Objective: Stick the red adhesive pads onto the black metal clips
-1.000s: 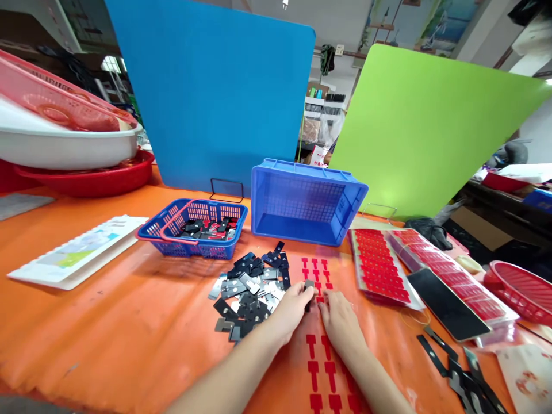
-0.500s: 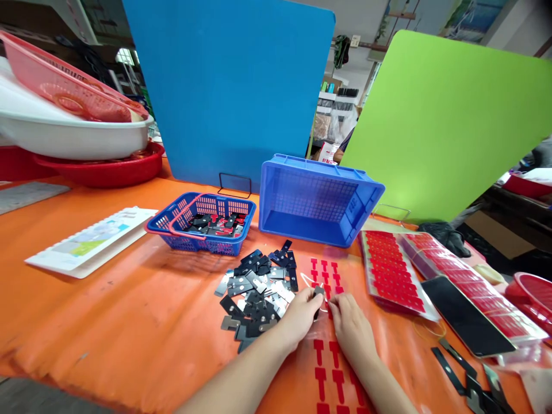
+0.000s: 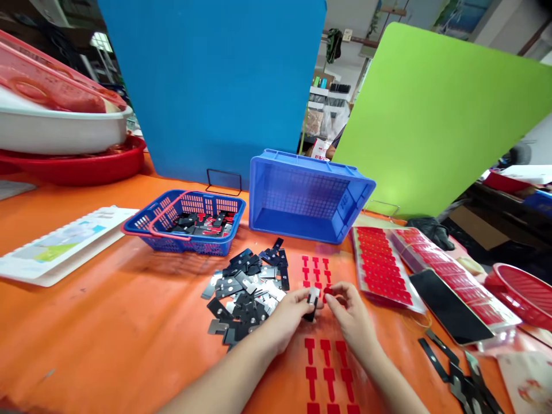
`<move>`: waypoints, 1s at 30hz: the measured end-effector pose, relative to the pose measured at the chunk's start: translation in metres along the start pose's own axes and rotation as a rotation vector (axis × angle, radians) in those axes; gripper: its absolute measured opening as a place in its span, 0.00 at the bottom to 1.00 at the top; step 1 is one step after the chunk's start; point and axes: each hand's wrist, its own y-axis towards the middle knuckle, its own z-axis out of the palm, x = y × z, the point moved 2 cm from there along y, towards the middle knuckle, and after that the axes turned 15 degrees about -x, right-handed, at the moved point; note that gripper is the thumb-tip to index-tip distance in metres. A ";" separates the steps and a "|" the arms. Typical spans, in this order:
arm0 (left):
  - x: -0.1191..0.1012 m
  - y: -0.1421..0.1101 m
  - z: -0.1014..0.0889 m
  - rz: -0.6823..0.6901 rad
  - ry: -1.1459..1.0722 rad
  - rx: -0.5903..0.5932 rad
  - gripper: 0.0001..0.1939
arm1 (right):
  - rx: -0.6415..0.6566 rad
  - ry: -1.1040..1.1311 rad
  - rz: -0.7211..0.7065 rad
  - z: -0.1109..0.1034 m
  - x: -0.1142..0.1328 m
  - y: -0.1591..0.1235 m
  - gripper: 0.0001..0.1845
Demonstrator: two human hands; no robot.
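Note:
My left hand [image 3: 288, 319] grips a small metal plate [image 3: 313, 300], part black and part silver, between thumb and fingers. Close beside it, my right hand [image 3: 354, 317] pinches a red T-shaped sticker [image 3: 328, 291] by its edge. Both hands are above a clear sheet carrying rows of red T-shaped stickers [image 3: 328, 376], which shows in front of and behind them. Left of my left hand lies a loose pile of black and silver metal plates [image 3: 248, 290].
Behind the pile stands a blue basket [image 3: 196, 244] of plates, some with red. A blue bin [image 3: 310, 227] lies on its side. On the right are stacked red sticker sheets [image 3: 382, 264], a phone [image 3: 451, 305] and more metal strips [image 3: 459, 374]. A booklet [image 3: 64, 244] lies left.
My right hand has come up off the sheet with a red sticker in its fingers. My left hand has turned the plate, showing its silver part. The view has shifted slightly right.

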 end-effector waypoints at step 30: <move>0.006 -0.001 0.005 -0.167 -0.094 0.017 0.25 | 0.056 -0.058 -0.024 0.007 -0.014 -0.009 0.04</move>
